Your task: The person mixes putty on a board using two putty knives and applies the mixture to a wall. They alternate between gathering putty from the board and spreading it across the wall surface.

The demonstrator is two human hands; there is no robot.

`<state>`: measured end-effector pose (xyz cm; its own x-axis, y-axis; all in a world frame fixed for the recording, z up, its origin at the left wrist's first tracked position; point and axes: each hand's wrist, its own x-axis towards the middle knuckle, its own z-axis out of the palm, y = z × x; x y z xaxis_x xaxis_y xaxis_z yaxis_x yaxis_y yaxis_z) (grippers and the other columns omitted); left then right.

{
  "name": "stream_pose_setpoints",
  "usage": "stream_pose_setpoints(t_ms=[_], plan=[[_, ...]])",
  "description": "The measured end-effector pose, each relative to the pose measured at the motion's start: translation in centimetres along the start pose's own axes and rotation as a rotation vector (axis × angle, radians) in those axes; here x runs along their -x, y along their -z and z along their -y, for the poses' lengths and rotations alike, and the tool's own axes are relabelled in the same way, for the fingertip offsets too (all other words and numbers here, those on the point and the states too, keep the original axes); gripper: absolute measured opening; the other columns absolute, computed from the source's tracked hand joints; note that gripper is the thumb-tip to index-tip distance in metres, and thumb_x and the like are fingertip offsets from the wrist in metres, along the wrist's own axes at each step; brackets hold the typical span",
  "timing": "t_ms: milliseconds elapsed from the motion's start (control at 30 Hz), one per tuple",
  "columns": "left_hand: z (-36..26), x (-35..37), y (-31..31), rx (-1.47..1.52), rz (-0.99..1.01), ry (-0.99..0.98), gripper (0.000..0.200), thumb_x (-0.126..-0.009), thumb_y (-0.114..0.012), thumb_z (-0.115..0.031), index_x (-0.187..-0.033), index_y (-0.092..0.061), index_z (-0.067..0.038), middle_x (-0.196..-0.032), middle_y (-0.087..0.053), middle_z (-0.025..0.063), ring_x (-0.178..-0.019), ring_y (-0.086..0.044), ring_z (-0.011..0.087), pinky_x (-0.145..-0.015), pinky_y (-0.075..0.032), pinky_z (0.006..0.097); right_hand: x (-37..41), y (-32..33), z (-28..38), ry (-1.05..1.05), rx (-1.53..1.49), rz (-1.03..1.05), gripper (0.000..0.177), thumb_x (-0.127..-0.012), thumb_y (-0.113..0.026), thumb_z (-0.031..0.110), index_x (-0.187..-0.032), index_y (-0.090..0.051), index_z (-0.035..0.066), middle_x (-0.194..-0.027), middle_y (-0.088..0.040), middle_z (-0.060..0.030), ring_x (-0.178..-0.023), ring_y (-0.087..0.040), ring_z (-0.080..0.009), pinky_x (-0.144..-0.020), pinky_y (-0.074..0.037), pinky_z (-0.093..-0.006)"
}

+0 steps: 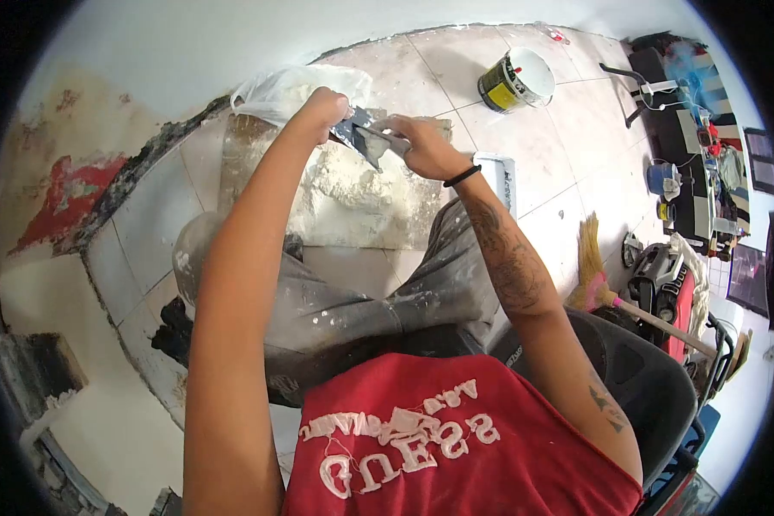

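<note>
My left hand (325, 112) is closed on a wide, dark putty knife (346, 133) smeared with pale paste. Close by, my right hand (423, 146) grips a second tool, apparently a scraper (391, 140), whose blade meets or overlaps the first; their exact contact is hard to make out. Both hands are above a mound of off-white powder (353, 185) heaped on a stained flat board (408, 228) on the floor. Behind my left hand a translucent plastic bag (271, 90) lies on the floor against the wall.
A bucket (497, 86) with a yellow label stands beyond the board. Right of the board is a white tray (494, 163). A broom (590, 267) and a black chair (636, 365) are at my right, with cluttered shelves (701, 163) farther off.
</note>
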<state>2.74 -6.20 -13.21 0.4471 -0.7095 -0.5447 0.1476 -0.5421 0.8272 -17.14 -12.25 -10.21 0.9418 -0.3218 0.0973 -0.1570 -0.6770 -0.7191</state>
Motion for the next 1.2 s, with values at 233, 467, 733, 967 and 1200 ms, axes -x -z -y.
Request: stream_pose_setpoints(t_ms=[233,467,733,967,1200], plan=[[3.1,-2.4,1.1,-0.074,-0.09,0.047,0.015,-0.07,-0.06,-0.001,-0.081,-0.058,0.008,-0.073,-0.056,0.0216,-0.063,-0.057,0.0321,-0.053,-0.043,0.0474,3.2,-2.0,1.3,-0.095,-0.285,0.092,0.035,-0.074,-0.056,-0.002,-0.109,-0.059,0.003,-0.097,-0.064,-0.017,-0.086,-0.061,-0.0256,-0.077,-0.047,-0.0327],[-2.1,3.1,1.5,0.208,-0.084,-0.064,0.011,-0.078,-0.059,-0.002,-0.088,-0.059,0.003,-0.08,-0.062,0.0139,-0.072,-0.062,0.0258,-0.059,-0.049,0.0367,6.6,5.4,3.4,-0.162,-0.774,0.028,0.056,-0.059,-0.053,-0.014,-0.113,-0.057,0.003,-0.11,-0.06,-0.0098,-0.097,-0.057,-0.0204,-0.083,-0.049,-0.0334],[-4.8,9.8,-0.9,0.896,0.211,-0.141,0.018,-0.086,-0.05,-0.004,-0.102,-0.055,0.003,-0.097,-0.061,0.0124,-0.081,-0.063,0.023,-0.075,-0.054,0.0336,3.5,5.8,4.7,0.033,-0.489,-0.401,0.073,-0.059,-0.045,-0.018,-0.128,-0.038,0.003,-0.128,-0.043,-0.0098,-0.124,-0.038,-0.0224,-0.103,-0.033,-0.0314],[-4.0,10.8,0.8,1.065,0.06,-0.147,0.017,-0.084,-0.051,-0.001,-0.099,-0.057,0.003,-0.094,-0.062,0.0108,-0.083,-0.063,0.0231,-0.077,-0.053,0.036,2.2,2.2,2.9,-0.073,0.171,-0.021,0.053,-0.072,-0.048,-0.012,-0.122,-0.041,0.004,-0.126,-0.041,-0.0141,-0.113,-0.048,-0.0272,-0.093,-0.041,-0.0385],[-5.9,10.0,1.9,0.732,-0.038,-0.235,0.011,-0.078,-0.053,0.005,-0.087,-0.058,0.003,-0.081,-0.062,0.0105,-0.068,-0.062,0.0195,-0.063,-0.054,0.0341,0.9,6.1,0.7,-0.004,-0.148,-0.253,0.066,-0.064,-0.039,-0.013,-0.128,-0.039,0.002,-0.121,-0.05,-0.0162,-0.121,-0.042,-0.0263,-0.102,-0.032,-0.0346]])
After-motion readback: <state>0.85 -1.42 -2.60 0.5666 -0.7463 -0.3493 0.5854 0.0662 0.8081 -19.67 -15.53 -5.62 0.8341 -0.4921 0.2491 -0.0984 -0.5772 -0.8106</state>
